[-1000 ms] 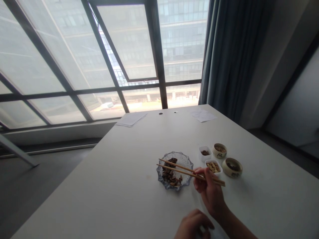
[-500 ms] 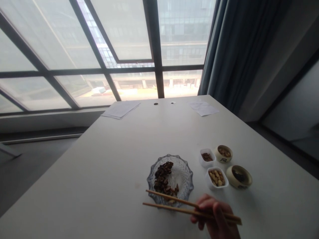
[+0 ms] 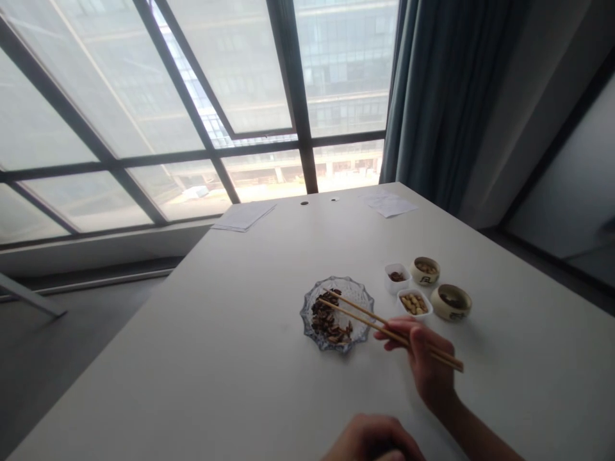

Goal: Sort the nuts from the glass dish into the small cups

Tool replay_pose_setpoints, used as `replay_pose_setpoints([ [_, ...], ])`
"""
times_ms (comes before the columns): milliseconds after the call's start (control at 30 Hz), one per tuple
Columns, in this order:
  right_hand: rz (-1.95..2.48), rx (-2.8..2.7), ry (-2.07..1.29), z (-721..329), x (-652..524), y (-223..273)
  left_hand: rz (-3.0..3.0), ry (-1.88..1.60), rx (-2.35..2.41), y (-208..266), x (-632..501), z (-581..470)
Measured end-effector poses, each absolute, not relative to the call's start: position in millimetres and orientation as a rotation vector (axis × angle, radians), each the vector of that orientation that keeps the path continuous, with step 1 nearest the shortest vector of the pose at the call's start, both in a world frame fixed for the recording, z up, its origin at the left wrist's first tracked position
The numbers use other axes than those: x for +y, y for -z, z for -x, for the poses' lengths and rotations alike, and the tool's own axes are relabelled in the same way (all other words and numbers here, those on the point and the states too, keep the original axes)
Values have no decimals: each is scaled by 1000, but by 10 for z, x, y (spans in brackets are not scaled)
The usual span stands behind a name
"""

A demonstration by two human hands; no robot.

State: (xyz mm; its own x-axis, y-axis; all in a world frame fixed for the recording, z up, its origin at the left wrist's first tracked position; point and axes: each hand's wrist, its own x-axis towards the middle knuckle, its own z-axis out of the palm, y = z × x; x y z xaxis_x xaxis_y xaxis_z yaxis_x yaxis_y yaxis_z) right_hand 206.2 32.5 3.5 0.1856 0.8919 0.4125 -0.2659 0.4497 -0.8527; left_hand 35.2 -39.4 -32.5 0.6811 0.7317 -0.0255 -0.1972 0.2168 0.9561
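My right hand (image 3: 420, 346) holds a pair of wooden chopsticks (image 3: 369, 320), slightly apart at the tips. The tips are over a scalloped clear glass bowl (image 3: 362, 333), at a heap of small dark brown pieces (image 3: 331, 323) on its left side. Whether the tips pinch a piece is too small to tell. Just past my right hand stands a square white dish of peanuts (image 3: 413, 303). Low in the view my left hand (image 3: 375, 438) is curled and partly cut off by the frame's edge; anything inside it is hidden.
Behind the peanuts are a white dish of reddish-brown pieces (image 3: 396, 277) and a cream cup with light brown contents (image 3: 425, 271). A cream cup with dark contents (image 3: 451, 302) stands to the right. Papers (image 3: 244, 216) and another sheet (image 3: 391, 205) lie at the white table's far end.
My right hand has carried the chopsticks forward, from the bowl's near rim to the heap inside. My left hand has come into view at the bottom. The whole view has shifted slightly.
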Motion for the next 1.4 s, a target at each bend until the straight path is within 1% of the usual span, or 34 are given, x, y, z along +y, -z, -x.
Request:
replay_pose_setpoints([
  [233,863,-1118,-867,-2115,381,-48,-1015,-643,480,229,-298,-492],
  [400,922,-1094,-850,-2083,349,-121,-893,-498,439,164,-260,-524],
  [533,990,-1142,-870,-2083,327,-175,-810,-368,409,252,-204,-522],
  [733,1097,-1046,-968,-2052,342,-191,-713,-254,400,474,-165,-510],
  [1000,1086,-1052,-1045,-1994,416,-37,-749,-235,399,383,-131,-402],
  [1233,1101,-1105,-797,-1906,427,-26,-676,-209,384,310,-141,-432],
  [1400,1101,-1044,-727,-1864,423,-61,-585,-225,316,259,-163,-437],
])
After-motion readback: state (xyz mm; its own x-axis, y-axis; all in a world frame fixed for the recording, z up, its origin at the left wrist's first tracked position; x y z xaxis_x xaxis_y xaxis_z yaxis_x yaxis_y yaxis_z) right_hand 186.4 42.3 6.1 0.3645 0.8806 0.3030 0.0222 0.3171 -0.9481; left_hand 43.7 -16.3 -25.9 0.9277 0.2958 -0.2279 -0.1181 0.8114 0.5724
